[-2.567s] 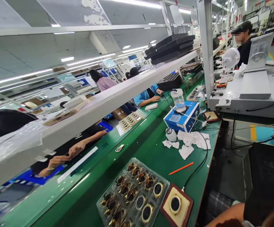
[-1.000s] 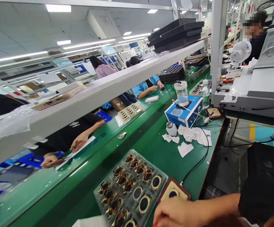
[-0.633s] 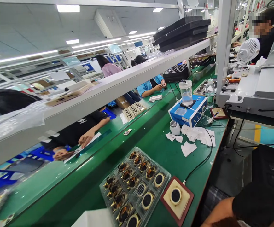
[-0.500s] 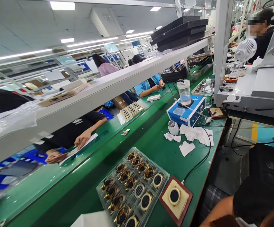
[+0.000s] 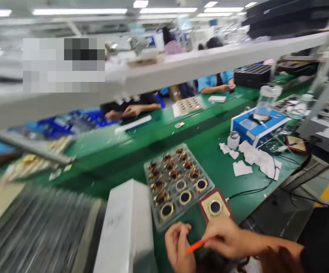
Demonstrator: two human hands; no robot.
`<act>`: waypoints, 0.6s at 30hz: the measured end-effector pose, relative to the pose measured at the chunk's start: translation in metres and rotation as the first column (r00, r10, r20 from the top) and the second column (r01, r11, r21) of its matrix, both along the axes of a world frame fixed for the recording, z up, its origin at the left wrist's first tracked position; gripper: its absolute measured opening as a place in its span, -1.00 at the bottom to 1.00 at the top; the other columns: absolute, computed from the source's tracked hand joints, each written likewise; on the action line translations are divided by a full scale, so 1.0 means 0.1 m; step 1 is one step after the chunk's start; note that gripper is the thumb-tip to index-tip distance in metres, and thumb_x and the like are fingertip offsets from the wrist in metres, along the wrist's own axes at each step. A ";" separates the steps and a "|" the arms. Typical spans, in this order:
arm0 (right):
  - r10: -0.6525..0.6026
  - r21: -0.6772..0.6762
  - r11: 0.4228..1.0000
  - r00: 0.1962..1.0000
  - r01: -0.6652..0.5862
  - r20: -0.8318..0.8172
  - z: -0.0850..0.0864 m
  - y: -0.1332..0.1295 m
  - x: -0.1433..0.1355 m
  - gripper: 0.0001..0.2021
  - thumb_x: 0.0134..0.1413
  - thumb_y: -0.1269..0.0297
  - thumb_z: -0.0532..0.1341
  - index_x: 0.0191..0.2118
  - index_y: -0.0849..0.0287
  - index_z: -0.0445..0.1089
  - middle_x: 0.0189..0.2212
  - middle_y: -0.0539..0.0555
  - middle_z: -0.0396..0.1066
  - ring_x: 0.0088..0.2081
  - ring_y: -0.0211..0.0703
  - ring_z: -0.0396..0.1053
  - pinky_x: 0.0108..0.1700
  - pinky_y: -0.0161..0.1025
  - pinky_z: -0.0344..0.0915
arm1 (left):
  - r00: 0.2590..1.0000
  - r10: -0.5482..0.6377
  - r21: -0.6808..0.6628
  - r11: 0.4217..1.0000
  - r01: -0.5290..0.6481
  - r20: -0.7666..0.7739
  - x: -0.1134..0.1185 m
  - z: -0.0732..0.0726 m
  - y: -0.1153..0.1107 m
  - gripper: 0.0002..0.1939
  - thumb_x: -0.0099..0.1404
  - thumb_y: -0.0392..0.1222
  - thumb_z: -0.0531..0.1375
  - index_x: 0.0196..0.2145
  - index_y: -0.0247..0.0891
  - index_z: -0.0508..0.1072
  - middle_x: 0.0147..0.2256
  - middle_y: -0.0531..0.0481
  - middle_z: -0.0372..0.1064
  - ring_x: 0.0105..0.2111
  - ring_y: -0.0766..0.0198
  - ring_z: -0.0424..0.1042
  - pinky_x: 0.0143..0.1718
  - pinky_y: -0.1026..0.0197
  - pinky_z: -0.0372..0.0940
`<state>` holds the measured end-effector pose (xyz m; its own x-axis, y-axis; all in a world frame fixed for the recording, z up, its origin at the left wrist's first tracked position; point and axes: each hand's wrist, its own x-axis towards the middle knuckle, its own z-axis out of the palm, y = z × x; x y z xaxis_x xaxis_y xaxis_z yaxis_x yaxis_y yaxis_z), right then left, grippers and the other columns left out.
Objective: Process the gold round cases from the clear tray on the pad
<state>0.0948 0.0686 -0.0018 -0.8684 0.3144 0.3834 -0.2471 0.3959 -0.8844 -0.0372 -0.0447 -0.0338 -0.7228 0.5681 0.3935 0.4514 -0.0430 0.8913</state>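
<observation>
At the lower middle, my right hand [image 5: 226,237] is closed on a slim orange stick-like tool [image 5: 196,246], its kind blurred. The tool's end points at my left hand [image 5: 180,246], whose fingers are curled together; anything in them is hidden. Just beyond my right hand lies a brown-edged cream pad [image 5: 208,201] with a wire, bearing a gold-rimmed round part with a dark face [image 5: 215,207]. Beyond my left hand sits a clear plastic tray [image 5: 160,227] of similar round parts, like watch cases, several showing orange-brown insides.
Left of the tray stands a tall white box [image 5: 119,227], beside a blurred stack of thin grey sheets [image 5: 45,231]. White tissues [image 5: 262,161], a small jar [image 5: 233,140] and a blue device [image 5: 259,127] sit at the right. Co-workers' hands [image 5: 133,111] are across the bench, under a shelf [image 5: 181,68].
The view has swung left and levelled, bringing in the white box and grey stack. Both my hands have come into view at the bottom, the right with the orange tool.
</observation>
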 end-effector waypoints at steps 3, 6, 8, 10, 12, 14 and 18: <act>-0.203 0.268 0.944 0.979 0.193 0.008 0.30 0.51 0.53 -0.77 0.31 0.34 0.04 -0.09 0.08 0.43 -0.44 0.04 0.43 -0.43 -0.19 0.36 -0.37 -0.28 0.28 | 0.994 0.020 0.006 1.000 -0.020 -0.104 0.19 0.00 0.06 -0.92 0.41 -0.21 0.09 -0.21 -0.19 0.38 -0.38 0.04 0.34 -0.37 0.30 0.39 -0.34 0.24 0.34; -0.481 0.410 0.805 0.876 0.429 0.029 0.41 0.80 0.82 -0.78 0.33 0.37 0.09 -0.02 0.10 0.42 -0.38 0.06 0.44 -0.42 -0.21 0.37 -0.39 -0.32 0.28 | 0.990 -0.001 -0.041 0.999 -0.005 -0.138 0.23 0.10 0.13 -0.93 0.32 -0.19 0.18 -0.27 -0.20 0.44 -0.31 -0.03 0.39 -0.25 0.20 0.39 -0.19 0.12 0.34; -0.543 0.560 0.709 0.839 0.428 0.046 0.41 0.86 0.94 -0.76 0.34 0.36 0.09 0.03 0.11 0.42 -0.36 0.06 0.43 -0.41 -0.21 0.38 -0.37 -0.31 0.30 | 0.975 -0.016 -0.076 0.997 -0.001 -0.220 0.24 0.17 0.15 -0.89 0.29 -0.23 0.20 -0.20 -0.19 0.45 -0.19 -0.09 0.39 -0.14 0.14 0.36 -0.10 0.05 0.32; -0.521 0.733 0.610 0.849 0.303 0.083 0.40 0.88 1.01 -0.73 0.37 0.36 0.06 0.06 0.12 0.42 -0.36 0.06 0.43 -0.40 -0.23 0.39 -0.35 -0.33 0.28 | 0.950 -0.060 -0.102 0.994 0.030 -0.306 0.25 0.23 0.16 -0.86 0.27 -0.26 0.20 -0.18 -0.19 0.46 -0.11 -0.12 0.36 -0.09 0.12 0.30 -0.08 0.04 0.31; -0.474 0.866 0.478 0.873 0.145 0.115 0.40 0.89 1.01 -0.68 0.38 0.40 0.02 0.08 0.11 0.43 -0.38 0.05 0.44 -0.39 -0.26 0.39 -0.36 -0.34 0.24 | 0.924 -0.133 -0.130 0.987 0.092 -0.357 0.28 0.26 0.16 -0.90 0.28 -0.26 0.21 -0.23 -0.18 0.48 -0.12 -0.11 0.36 -0.09 0.13 0.28 -0.10 0.07 0.30; -0.431 0.939 0.343 0.891 0.014 0.144 0.43 0.93 0.97 -0.65 0.34 0.46 0.02 0.08 0.09 0.45 -0.41 0.04 0.43 -0.38 -0.26 0.38 -0.38 -0.33 0.19 | 0.896 -0.208 -0.171 0.974 0.151 -0.393 0.30 0.27 0.16 -0.93 0.30 -0.25 0.21 -0.26 -0.18 0.51 -0.18 -0.09 0.38 -0.14 0.16 0.28 -0.13 0.09 0.29; -0.392 0.972 0.190 0.896 -0.141 0.207 0.54 1.02 0.83 -0.63 0.24 0.52 0.09 0.05 0.09 0.48 -0.44 0.04 0.39 -0.40 -0.24 0.30 -0.43 -0.29 0.08 | 0.867 -0.244 -0.214 0.963 0.163 -0.435 0.33 0.25 0.17 -0.90 0.33 -0.24 0.21 -0.23 -0.20 0.53 -0.28 -0.06 0.39 -0.27 0.22 0.29 -0.24 0.14 0.24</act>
